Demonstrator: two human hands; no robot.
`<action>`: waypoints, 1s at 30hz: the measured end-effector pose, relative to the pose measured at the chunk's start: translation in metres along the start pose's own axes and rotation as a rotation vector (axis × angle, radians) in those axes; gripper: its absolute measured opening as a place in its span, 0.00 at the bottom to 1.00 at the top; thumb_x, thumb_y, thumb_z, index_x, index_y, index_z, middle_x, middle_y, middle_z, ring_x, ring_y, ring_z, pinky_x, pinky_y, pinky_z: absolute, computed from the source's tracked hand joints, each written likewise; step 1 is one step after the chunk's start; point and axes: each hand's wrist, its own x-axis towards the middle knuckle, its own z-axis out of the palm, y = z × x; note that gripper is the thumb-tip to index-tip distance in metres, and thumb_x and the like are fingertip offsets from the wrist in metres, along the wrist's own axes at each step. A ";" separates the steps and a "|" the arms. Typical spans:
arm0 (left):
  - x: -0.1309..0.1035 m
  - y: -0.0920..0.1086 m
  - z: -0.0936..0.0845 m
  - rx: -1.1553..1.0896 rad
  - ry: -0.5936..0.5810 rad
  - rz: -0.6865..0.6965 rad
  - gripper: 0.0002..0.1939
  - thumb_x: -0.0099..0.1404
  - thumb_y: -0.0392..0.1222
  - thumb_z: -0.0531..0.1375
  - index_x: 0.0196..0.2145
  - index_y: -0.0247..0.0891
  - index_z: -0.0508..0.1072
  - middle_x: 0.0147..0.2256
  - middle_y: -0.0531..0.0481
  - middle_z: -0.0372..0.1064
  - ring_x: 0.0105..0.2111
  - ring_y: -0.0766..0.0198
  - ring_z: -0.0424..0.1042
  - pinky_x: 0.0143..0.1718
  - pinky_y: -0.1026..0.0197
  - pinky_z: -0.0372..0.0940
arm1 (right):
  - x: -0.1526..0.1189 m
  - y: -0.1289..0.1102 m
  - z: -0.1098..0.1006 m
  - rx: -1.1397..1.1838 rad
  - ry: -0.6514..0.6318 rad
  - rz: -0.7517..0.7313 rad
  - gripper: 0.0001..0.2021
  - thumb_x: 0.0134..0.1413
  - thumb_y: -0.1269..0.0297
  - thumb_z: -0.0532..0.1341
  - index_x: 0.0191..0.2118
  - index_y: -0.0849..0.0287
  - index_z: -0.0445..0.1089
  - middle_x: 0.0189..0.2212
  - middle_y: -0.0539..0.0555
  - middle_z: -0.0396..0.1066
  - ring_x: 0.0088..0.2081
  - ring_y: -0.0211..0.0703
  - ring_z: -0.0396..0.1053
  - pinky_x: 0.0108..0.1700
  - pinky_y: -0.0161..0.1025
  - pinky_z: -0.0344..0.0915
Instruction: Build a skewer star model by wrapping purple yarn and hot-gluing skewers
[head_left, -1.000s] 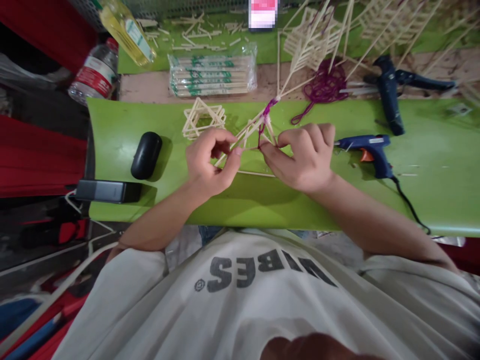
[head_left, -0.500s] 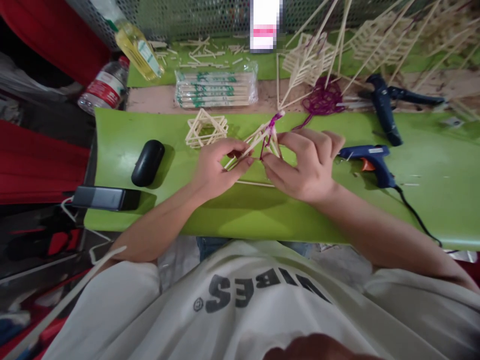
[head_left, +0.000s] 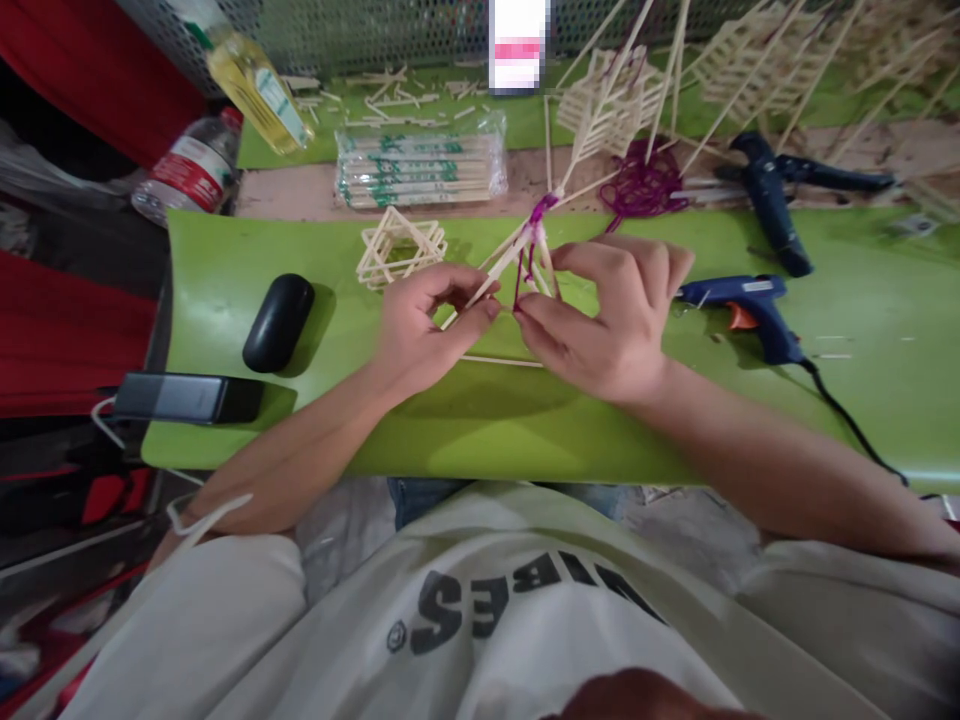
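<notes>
Over the green table (head_left: 480, 430), my left hand (head_left: 435, 325) pinches the pale sticks of a small frame (head_left: 491, 268) at its left side. Purple yarn (head_left: 541, 212) is wrapped round the top of that frame, and a strand hangs down from it. My right hand (head_left: 611, 315) has its thumb and fingertips closed on the lower end of the purple strand, beside the frame's right side. The two hands' fingertips are close together. A loose stick (head_left: 502, 361) lies below them. A star-shaped stick piece (head_left: 400, 248) rests behind my left hand.
Right of my hands lie a blue glue gun (head_left: 750, 300) and a dark tool (head_left: 772, 205). Behind are a purple yarn pile (head_left: 641, 185), packaged sticks (head_left: 420, 170) and stick structures (head_left: 611, 105). At left are a black case (head_left: 277, 323), a power bank (head_left: 187, 398) and bottles (head_left: 259, 95).
The whole view has shifted slightly. Both hands keep their grips, and the purple strand now shows more clearly, stretched between the frame's top and my right fingertips.
</notes>
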 end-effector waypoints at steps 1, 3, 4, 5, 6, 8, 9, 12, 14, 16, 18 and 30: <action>0.000 0.000 0.000 -0.014 0.002 -0.002 0.20 0.75 0.66 0.77 0.47 0.47 0.90 0.39 0.49 0.87 0.35 0.62 0.84 0.37 0.56 0.81 | -0.001 0.001 -0.001 -0.005 -0.027 0.013 0.05 0.69 0.55 0.72 0.45 0.47 0.84 0.58 0.54 0.84 0.58 0.60 0.77 0.58 0.62 0.62; -0.001 0.000 0.001 -0.034 -0.005 -0.010 0.21 0.78 0.67 0.74 0.46 0.47 0.89 0.37 0.49 0.85 0.33 0.63 0.82 0.34 0.56 0.78 | -0.001 0.002 -0.004 -0.024 -0.054 0.044 0.07 0.70 0.52 0.73 0.46 0.46 0.85 0.59 0.54 0.84 0.59 0.60 0.76 0.59 0.62 0.62; -0.001 0.000 0.001 -0.038 -0.012 -0.019 0.22 0.78 0.69 0.73 0.46 0.47 0.89 0.37 0.49 0.84 0.33 0.63 0.81 0.33 0.56 0.78 | -0.001 0.003 -0.005 -0.035 -0.057 0.044 0.07 0.70 0.52 0.73 0.48 0.45 0.85 0.59 0.54 0.84 0.59 0.60 0.76 0.59 0.62 0.62; -0.001 0.000 0.001 -0.038 -0.020 -0.031 0.24 0.78 0.70 0.73 0.45 0.46 0.88 0.36 0.49 0.83 0.32 0.63 0.81 0.32 0.55 0.77 | 0.000 0.003 -0.007 -0.038 -0.048 0.030 0.07 0.71 0.52 0.74 0.49 0.44 0.85 0.59 0.54 0.84 0.58 0.60 0.76 0.59 0.62 0.62; -0.001 0.000 0.001 -0.036 -0.026 -0.044 0.24 0.77 0.71 0.73 0.45 0.46 0.87 0.35 0.49 0.83 0.31 0.63 0.80 0.32 0.55 0.77 | 0.001 0.002 -0.009 -0.033 -0.041 0.007 0.07 0.71 0.53 0.74 0.51 0.43 0.85 0.60 0.54 0.85 0.58 0.59 0.77 0.59 0.61 0.63; -0.001 0.000 0.002 -0.038 -0.029 -0.062 0.26 0.76 0.72 0.74 0.44 0.46 0.86 0.35 0.50 0.81 0.31 0.63 0.80 0.31 0.55 0.76 | 0.004 0.000 -0.011 -0.002 -0.007 -0.022 0.07 0.73 0.58 0.74 0.52 0.43 0.85 0.59 0.54 0.85 0.58 0.59 0.78 0.60 0.60 0.63; -0.001 0.000 0.002 -0.040 -0.030 -0.066 0.26 0.75 0.73 0.74 0.44 0.46 0.86 0.34 0.50 0.81 0.31 0.64 0.79 0.30 0.55 0.76 | 0.006 -0.001 -0.012 0.021 0.018 -0.017 0.06 0.74 0.60 0.74 0.52 0.43 0.85 0.59 0.55 0.85 0.58 0.59 0.78 0.60 0.60 0.63; -0.001 0.001 0.003 -0.051 -0.037 -0.062 0.26 0.74 0.73 0.75 0.44 0.46 0.86 0.35 0.51 0.82 0.31 0.65 0.79 0.30 0.56 0.76 | 0.007 -0.006 -0.012 0.106 0.113 0.035 0.04 0.75 0.58 0.73 0.50 0.46 0.87 0.56 0.57 0.85 0.56 0.62 0.79 0.61 0.63 0.61; -0.001 0.001 0.003 -0.043 -0.039 -0.059 0.25 0.74 0.72 0.76 0.44 0.47 0.86 0.35 0.51 0.82 0.31 0.65 0.79 0.30 0.56 0.76 | 0.005 -0.007 -0.011 0.155 0.110 0.084 0.07 0.76 0.55 0.73 0.52 0.48 0.87 0.53 0.60 0.84 0.57 0.65 0.79 0.62 0.66 0.60; -0.001 0.001 0.003 -0.032 -0.041 -0.053 0.25 0.75 0.72 0.75 0.44 0.47 0.86 0.35 0.51 0.81 0.31 0.65 0.80 0.29 0.56 0.75 | 0.002 -0.006 -0.010 0.177 0.071 0.126 0.09 0.77 0.54 0.72 0.54 0.49 0.86 0.53 0.62 0.84 0.57 0.66 0.79 0.64 0.68 0.60; -0.002 0.001 0.004 -0.035 -0.046 -0.045 0.24 0.77 0.71 0.74 0.45 0.46 0.86 0.35 0.51 0.82 0.31 0.64 0.81 0.28 0.56 0.75 | 0.000 -0.005 -0.007 0.178 0.087 0.109 0.12 0.76 0.52 0.73 0.56 0.49 0.86 0.52 0.62 0.84 0.57 0.65 0.79 0.63 0.67 0.61; -0.002 -0.002 0.001 -0.102 -0.072 -0.070 0.20 0.78 0.65 0.76 0.45 0.46 0.88 0.35 0.51 0.84 0.30 0.64 0.82 0.29 0.57 0.77 | -0.009 0.011 0.005 0.162 -0.018 0.110 0.17 0.67 0.38 0.76 0.51 0.43 0.86 0.49 0.56 0.84 0.55 0.61 0.77 0.63 0.66 0.65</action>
